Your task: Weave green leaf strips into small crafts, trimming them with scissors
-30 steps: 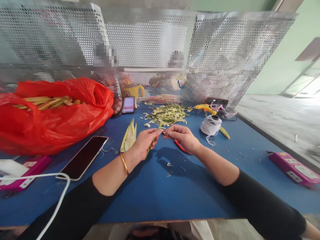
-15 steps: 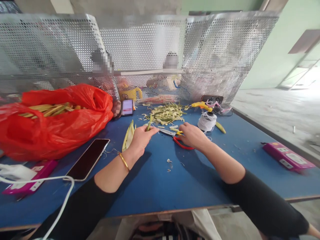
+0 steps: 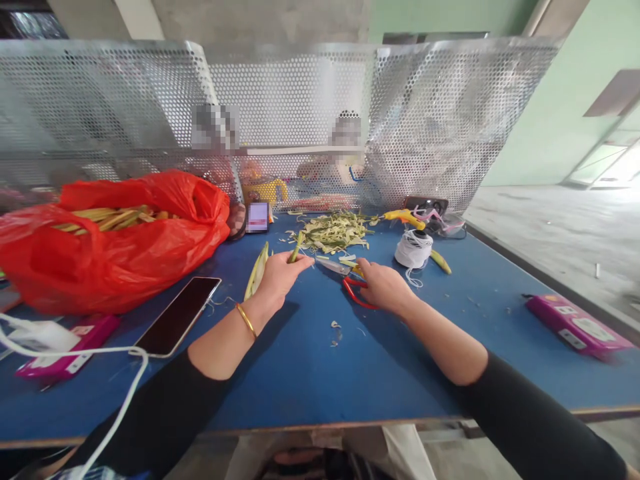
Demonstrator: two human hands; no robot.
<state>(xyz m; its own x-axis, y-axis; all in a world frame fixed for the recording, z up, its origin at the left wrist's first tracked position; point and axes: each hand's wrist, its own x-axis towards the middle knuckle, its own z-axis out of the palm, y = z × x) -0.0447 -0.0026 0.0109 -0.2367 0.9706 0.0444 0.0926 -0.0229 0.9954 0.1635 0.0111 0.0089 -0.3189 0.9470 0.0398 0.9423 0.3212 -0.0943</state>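
My left hand [image 3: 277, 277], with a gold bangle on its wrist, is closed around a green husk-like strip [image 3: 297, 248], whose upper end sticks out above the fingers. Beside that hand a longer pale green husk [image 3: 257, 272] lies on the table. My right hand [image 3: 384, 285] is closed on a pair of scissors with red handles [image 3: 354, 293]. Their metal blades [image 3: 332, 265] point left, towards my left fingertips. Just behind both hands spreads a pile of green leafy trimmings [image 3: 334, 231]. A spool of white thread [image 3: 413, 249] stands to the right.
A red plastic bag [image 3: 165, 267] of dry strips fills the left side, near a dark phone [image 3: 179, 315] and a white cable [image 3: 131, 393]. A yellow glue gun [image 3: 404, 217] lies behind the spool. Purple packets [image 3: 577, 325] flank the blue table [image 3: 320, 393]. A perforated metal screen [image 3: 290, 93] rises behind.
My right hand has settled lower on the scissors, and their handles have shifted slightly left. My left hand keeps the green strip in about the same place. The view has tilted slightly.
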